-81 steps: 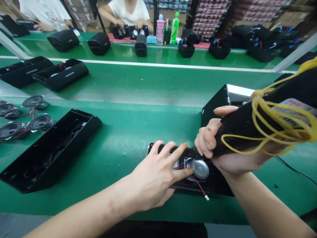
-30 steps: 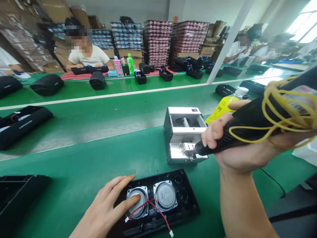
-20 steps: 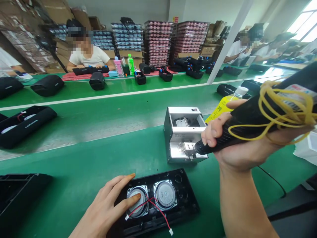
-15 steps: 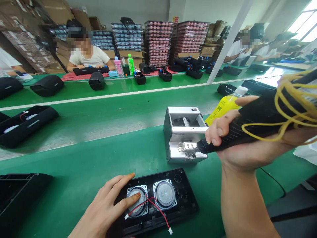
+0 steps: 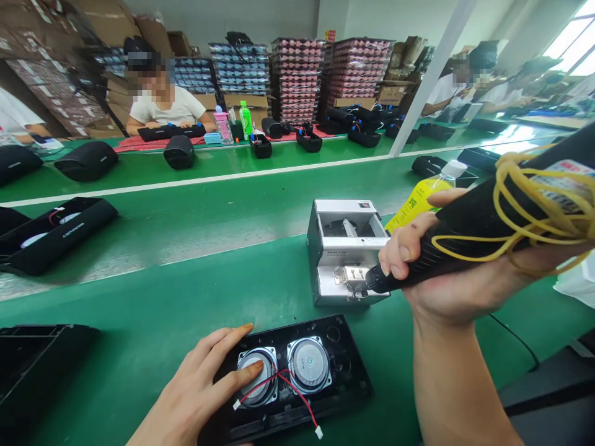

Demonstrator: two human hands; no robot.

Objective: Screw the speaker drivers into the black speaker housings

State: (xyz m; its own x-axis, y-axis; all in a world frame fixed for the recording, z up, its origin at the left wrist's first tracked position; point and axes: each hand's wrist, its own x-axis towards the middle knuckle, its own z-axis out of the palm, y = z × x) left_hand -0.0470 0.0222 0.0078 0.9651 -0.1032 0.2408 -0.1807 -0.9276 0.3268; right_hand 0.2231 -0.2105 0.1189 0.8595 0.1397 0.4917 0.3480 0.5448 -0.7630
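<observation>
The long green bench (image 5: 176, 291) runs across a workshop, with cartons stacked at the back and other people seated along the far side of the line. Close to me a black speaker panel (image 5: 346, 381) lies flat near the bench's front edge. Two round drivers sit in it side by side, and a red wire pair (image 5: 297, 396) loops over them to a small white plug (image 5: 317, 432).

My left hand (image 5: 195, 396) lies open on the panel and grasps nothing. Its fingers are spread and the forefinger tip presses on the left driver (image 5: 266, 389). My right hand (image 5: 441, 279) is clenched round the electric screwdriver (image 5: 474, 226), which is wound with loops of yellow cord (image 5: 534, 204). The tool's tip is at the outlet of the silver screw feeder (image 5: 344, 248), which stands just behind the panel. A yellow bottle (image 5: 418, 201) lies beyond the feeder.

As I judge it, the work in hand is taking a screw onto the bit. I would hold the bit square to the outlet and press lightly, so that the screw seats straight rather than cocked. I cannot tell whether one is on the bit now.

I would keep the left hand's weight on the driver so it cannot shift in its seat, and keep the red wires clear of the driver's corner holes.
</observation>
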